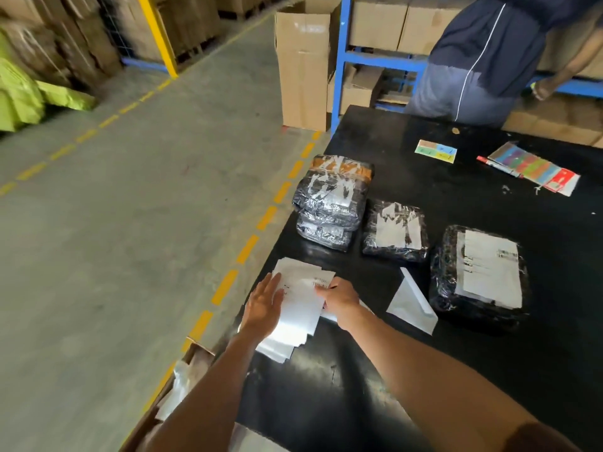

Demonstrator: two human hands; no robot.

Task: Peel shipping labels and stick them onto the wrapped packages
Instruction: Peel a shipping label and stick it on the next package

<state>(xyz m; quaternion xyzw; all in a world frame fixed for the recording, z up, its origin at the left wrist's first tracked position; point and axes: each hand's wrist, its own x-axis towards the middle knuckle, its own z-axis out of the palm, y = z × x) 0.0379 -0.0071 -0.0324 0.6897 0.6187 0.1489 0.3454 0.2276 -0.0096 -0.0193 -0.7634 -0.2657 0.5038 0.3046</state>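
A black table (456, 370) is seen at the edge of a warehouse aisle, with a grey concrete floor (130, 223) marked by dashed yellow lines (225, 287) running alongside it. Blue shelving (339, 60) loaded with cardboard boxes is set behind the table, and a tall open carton (303, 66) is stood on the floor beside it. Green bags (19, 96) are piled at the far left. A second person (483, 60) in dark clothes is seen leaning at the far side of the table.

A stack of shipping labels (300, 308) is laid near the table's left edge. The left hand (264, 308) is pressed flat on the stack, fingers spread and holding nothing. The right hand (339, 298) is placed at the stack's right edge, its fingers curled onto a sheet; whether the sheet is actually pinched cannot be told.

Beyond the labels, a pile of wrapped packages (329, 203) in black film is stacked, with a single wrapped package (394, 233) just beside it. A larger labelled package (479, 275) is set to the right. A loose white backing sheet (411, 305) is laid between the hands and that package. Coloured sticker sheets (535, 168) and a small coloured card (435, 151) are left further back. An open box (182, 380) with white scraps is seen below the table's near-left edge.
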